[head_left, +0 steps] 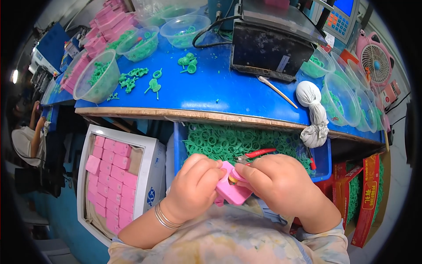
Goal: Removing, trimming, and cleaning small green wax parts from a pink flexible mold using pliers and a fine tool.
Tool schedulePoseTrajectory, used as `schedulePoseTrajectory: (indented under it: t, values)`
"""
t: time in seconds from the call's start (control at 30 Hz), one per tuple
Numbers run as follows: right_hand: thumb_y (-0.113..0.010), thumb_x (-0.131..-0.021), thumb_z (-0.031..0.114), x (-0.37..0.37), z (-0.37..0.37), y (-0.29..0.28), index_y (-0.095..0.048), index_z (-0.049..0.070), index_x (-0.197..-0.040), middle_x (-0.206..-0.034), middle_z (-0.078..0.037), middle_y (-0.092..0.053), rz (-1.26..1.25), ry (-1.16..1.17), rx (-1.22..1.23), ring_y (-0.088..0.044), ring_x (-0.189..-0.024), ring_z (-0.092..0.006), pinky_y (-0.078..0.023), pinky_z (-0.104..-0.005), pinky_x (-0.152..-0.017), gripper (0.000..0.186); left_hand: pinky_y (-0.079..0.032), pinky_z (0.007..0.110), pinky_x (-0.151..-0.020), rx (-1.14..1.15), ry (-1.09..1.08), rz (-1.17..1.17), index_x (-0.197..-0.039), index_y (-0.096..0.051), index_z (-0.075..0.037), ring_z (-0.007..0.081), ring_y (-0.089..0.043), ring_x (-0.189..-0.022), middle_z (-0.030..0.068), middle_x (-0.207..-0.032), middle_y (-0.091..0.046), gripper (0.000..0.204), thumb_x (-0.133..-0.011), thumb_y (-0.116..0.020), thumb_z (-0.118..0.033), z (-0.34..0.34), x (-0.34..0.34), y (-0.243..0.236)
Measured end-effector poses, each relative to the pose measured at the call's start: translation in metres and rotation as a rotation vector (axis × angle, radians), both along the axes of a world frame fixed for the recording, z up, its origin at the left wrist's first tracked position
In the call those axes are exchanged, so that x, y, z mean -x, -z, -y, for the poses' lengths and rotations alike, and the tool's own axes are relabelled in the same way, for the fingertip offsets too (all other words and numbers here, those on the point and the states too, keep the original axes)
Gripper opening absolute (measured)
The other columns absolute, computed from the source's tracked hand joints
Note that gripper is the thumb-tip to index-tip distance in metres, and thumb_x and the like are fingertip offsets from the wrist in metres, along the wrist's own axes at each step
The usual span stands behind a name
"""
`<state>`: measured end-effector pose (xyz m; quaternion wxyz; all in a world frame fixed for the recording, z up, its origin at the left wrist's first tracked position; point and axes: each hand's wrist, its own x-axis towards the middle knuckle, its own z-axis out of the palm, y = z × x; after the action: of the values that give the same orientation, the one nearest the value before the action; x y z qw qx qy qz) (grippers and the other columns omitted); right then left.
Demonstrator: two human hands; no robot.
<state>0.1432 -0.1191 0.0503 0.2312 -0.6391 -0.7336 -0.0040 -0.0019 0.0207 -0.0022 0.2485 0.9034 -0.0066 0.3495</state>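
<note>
Both my hands meet above a blue bin, around a pink rubber mould block (237, 194). My left hand (193, 187) is closed on the block's left side, fingers curled and thumb at its upper edge. My right hand (281, 182) is closed at its right side, thumb against a rounded pink flap or piece (238, 175). A small gold-coloured part (232, 180) shows in the gap between them. Whether the flap is joined to the block is hidden by my fingers. Just beyond my right hand, red-handled cutters (260, 152) lie on green wax rings (220, 143) in the blue bin (326, 163).
A blue worktable (193, 94) holds clear bowls (97, 79) of green pieces, a black machine (268, 48), a brush (279, 92) and a tied white cloth bundle (313, 112). A white box (158, 176) of pink blocks stands left. Another person (30, 136) sits far left.
</note>
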Motion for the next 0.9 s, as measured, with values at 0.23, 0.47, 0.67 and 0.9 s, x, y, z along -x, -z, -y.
schedulePoseTrajectory:
  t: [0.23,0.47,0.67,0.9]
  values:
    - [-0.058,-0.066,0.013,0.003,0.005,0.000,-0.052,0.004,-0.074,-0.066,-0.007,-0.050,0.098,-0.037,0.036,-0.055,-0.062,-0.0212,-0.047,-0.0323,-0.054,0.013,-0.044,0.035,-0.061,0.009,0.048,-0.046,-0.090,-0.060,0.002,0.0277,-0.050,-0.071,0.0113,-0.078,-0.051,0.035,-0.056,-0.061,0.006,0.005,0.000,-0.003]
    - [-0.057,-0.067,0.012,-0.003,-0.002,0.005,-0.053,0.002,-0.074,-0.068,-0.008,-0.050,0.118,-0.070,0.075,-0.055,-0.063,-0.0231,-0.047,-0.0337,-0.056,0.013,-0.043,0.037,-0.061,0.094,0.071,-0.166,-0.095,-0.059,0.000,0.0273,-0.049,-0.069,0.0090,-0.074,-0.048,0.039,-0.057,-0.063,0.001,0.009,0.000,0.000]
    - [-0.061,-0.071,0.020,0.005,0.001,0.010,-0.052,0.004,-0.072,-0.070,-0.008,-0.046,-0.038,0.039,-0.088,-0.050,-0.060,-0.0237,-0.041,-0.0349,-0.050,0.018,-0.043,0.038,-0.062,0.295,0.124,-0.306,-0.082,-0.054,-0.002,0.0300,-0.050,-0.071,0.0116,-0.073,-0.048,0.024,-0.060,-0.063,-0.002,0.007,-0.005,-0.008]
    - [-0.063,-0.075,0.038,0.005,-0.001,0.031,-0.053,0.007,-0.063,-0.057,-0.008,-0.049,-0.191,0.102,-0.107,-0.052,-0.053,-0.0251,-0.041,-0.0331,-0.048,0.035,-0.043,0.038,-0.060,0.536,0.289,-0.478,-0.076,-0.051,-0.002,0.0312,-0.050,-0.068,0.0126,-0.072,-0.048,0.021,-0.066,-0.069,-0.007,0.014,-0.011,-0.012]
